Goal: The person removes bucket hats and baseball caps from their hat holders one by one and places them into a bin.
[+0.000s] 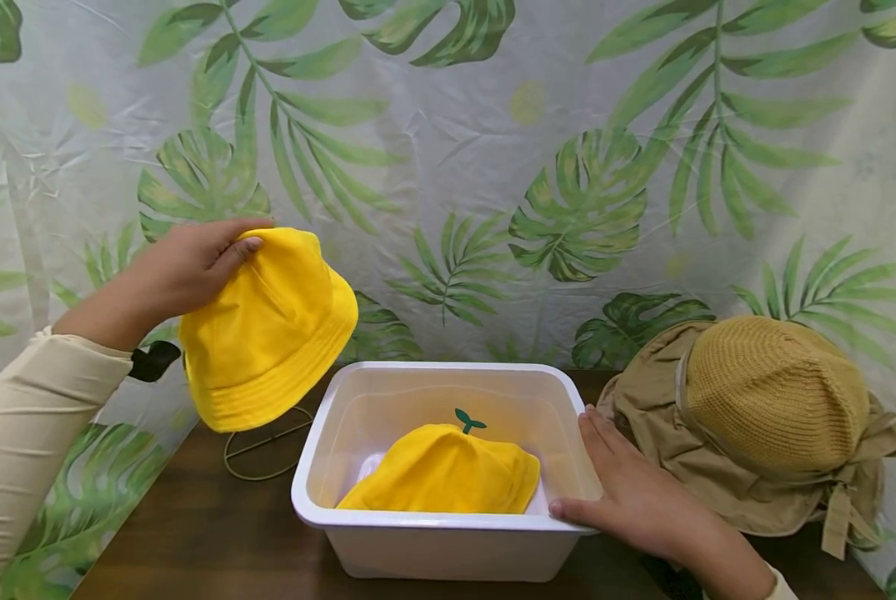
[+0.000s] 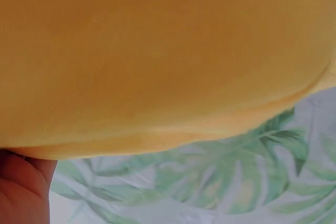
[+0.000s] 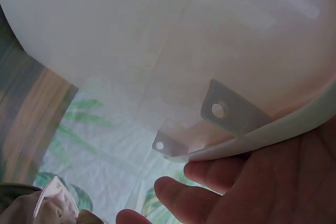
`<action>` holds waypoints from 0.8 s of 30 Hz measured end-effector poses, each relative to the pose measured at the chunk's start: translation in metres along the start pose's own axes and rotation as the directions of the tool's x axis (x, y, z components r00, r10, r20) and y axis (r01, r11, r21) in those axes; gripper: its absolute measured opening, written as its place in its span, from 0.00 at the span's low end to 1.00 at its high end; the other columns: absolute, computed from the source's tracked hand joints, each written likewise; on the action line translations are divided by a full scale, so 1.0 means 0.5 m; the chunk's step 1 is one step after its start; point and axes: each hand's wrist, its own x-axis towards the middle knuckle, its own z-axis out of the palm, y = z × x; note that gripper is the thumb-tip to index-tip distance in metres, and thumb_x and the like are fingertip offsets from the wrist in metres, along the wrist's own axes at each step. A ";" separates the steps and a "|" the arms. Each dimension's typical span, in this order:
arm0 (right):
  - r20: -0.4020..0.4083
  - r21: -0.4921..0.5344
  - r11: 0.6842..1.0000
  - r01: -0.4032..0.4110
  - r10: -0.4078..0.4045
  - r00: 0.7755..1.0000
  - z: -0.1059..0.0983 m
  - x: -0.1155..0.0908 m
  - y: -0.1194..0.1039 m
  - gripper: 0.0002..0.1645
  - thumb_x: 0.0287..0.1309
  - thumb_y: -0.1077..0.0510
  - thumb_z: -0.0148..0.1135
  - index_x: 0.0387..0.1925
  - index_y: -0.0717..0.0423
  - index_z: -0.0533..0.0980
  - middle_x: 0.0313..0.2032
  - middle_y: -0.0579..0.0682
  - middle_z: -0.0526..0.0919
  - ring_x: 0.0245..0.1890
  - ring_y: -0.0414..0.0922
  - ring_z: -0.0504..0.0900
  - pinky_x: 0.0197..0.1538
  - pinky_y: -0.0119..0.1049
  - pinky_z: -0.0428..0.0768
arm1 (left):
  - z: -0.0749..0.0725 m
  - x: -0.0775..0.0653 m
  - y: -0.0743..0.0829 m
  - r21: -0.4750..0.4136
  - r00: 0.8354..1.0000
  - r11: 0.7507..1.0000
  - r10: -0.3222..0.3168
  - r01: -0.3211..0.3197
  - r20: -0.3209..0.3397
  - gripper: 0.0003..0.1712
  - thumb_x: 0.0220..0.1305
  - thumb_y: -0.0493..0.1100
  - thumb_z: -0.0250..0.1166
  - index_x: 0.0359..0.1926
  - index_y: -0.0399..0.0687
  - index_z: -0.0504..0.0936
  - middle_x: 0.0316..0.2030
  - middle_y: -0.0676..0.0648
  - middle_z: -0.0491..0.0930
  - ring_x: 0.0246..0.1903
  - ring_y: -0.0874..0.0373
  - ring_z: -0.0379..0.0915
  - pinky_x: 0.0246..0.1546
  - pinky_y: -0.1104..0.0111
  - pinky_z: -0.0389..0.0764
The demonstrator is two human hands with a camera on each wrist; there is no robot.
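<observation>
My left hand (image 1: 185,271) grips a yellow bucket hat (image 1: 267,325) by its crown, thumb on the near side, and holds it up left of the white plastic tub (image 1: 455,550). In the left wrist view the hat's yellow cloth (image 2: 157,66) fills most of the picture. Inside the tub lies a second yellow hat (image 1: 440,475), a small green sprout (image 1: 468,422) standing on its top. At the tub's right rim rests my right hand (image 1: 643,492), thumb over the front corner and fingers stretched along the side. The right wrist view shows these fingers (image 3: 189,203) beside the rim's outside.
A tan knit hat (image 1: 778,392) sits on a khaki cloth hat (image 1: 658,400) with ties, right of the tub. Behind the tub's left side, a thin wire ring (image 1: 256,477) is on the dark wooden table (image 1: 215,542). A leaf-patterned curtain (image 1: 448,167) hangs behind.
</observation>
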 end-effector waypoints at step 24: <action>-0.013 -0.003 1.000 0.009 -0.009 1.000 0.000 -0.005 -0.001 0.70 0.52 0.20 0.57 0.76 0.66 0.48 0.76 0.63 0.46 0.74 0.62 0.52 0.67 0.64 0.61 | 0.058 0.063 0.145 -0.037 0.891 0.891 0.453 -0.453 0.018 0.21 0.70 0.31 0.59 0.62 0.35 0.75 0.59 0.38 0.78 0.57 0.40 0.75 0.57 0.47 0.75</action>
